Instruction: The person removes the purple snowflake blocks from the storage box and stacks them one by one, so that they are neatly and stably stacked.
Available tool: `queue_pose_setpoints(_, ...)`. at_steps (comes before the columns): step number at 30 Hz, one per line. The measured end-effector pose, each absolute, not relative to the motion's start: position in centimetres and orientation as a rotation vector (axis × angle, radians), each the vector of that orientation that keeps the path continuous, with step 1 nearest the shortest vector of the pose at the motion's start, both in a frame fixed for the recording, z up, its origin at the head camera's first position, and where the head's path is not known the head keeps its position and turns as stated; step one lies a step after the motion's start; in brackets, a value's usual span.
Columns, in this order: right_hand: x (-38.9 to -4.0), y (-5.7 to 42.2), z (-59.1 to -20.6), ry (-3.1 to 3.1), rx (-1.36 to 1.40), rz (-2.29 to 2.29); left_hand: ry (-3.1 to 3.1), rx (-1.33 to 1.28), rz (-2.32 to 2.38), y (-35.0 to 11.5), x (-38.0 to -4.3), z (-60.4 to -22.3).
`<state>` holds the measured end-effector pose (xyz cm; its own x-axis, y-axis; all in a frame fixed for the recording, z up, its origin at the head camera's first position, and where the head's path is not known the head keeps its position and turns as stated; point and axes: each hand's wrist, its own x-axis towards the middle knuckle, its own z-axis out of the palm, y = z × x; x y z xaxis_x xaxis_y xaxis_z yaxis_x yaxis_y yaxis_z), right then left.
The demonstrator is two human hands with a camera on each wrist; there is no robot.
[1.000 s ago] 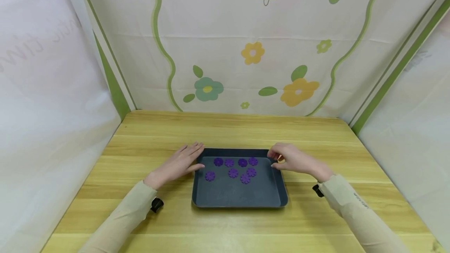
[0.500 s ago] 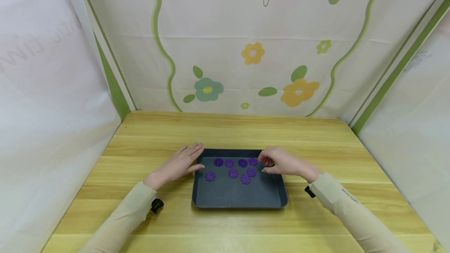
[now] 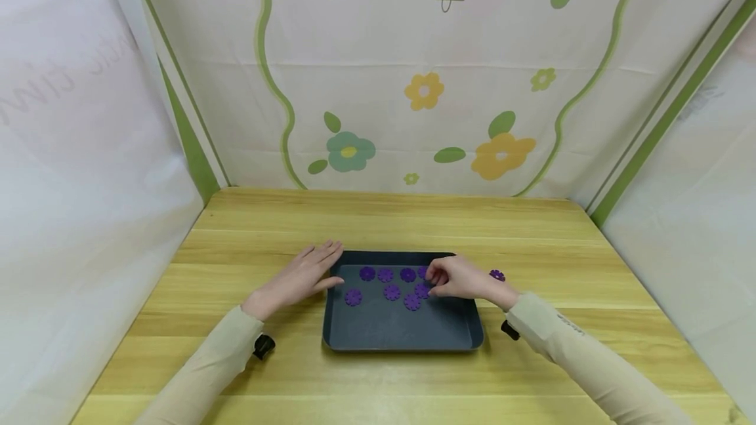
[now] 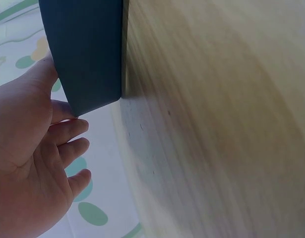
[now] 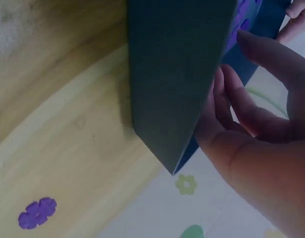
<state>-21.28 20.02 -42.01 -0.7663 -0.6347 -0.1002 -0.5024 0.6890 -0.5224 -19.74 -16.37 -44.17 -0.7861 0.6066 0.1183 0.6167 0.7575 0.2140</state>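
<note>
A dark grey tray [image 3: 401,333] sits on the table with several purple notched plastic discs [image 3: 411,301] in its back half. My left hand [image 3: 295,281] rests at the tray's back left corner, fingers fairly straight, thumb over the rim; the left wrist view shows fingers touching the corner. Inside the tray's right side, my right hand [image 3: 462,279] hovers by the rightmost discs, partly covering two of them. In the right wrist view a gap separates its thumb from its bent fingers, and nothing is visible between them. Another purple disc [image 5: 37,213] lies on the table right of the tray.
The wooden table [image 3: 378,385] carries the tray near its middle. A white printed cloth [image 3: 378,84] rises along the table's back edge, with white cloth sides at left and right.
My right hand has moved left from the tray's right rim to the rightmost discs. The disc on the table beside the tray now shows. My left hand stays in place.
</note>
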Motion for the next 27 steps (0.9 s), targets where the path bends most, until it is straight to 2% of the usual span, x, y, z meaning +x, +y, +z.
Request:
queue_pose_setpoints(17, -21.0, 18.6, -43.0, 2.705, -0.688, -0.686, -2.891, -1.021, -0.4, -16.5, -20.0, -44.7)
queue_pose_setpoints(27, -20.6, 18.2, -43.2, 2.752, -0.681, -0.703, -2.9, -1.017, -0.397, -16.5, -20.0, -44.5)
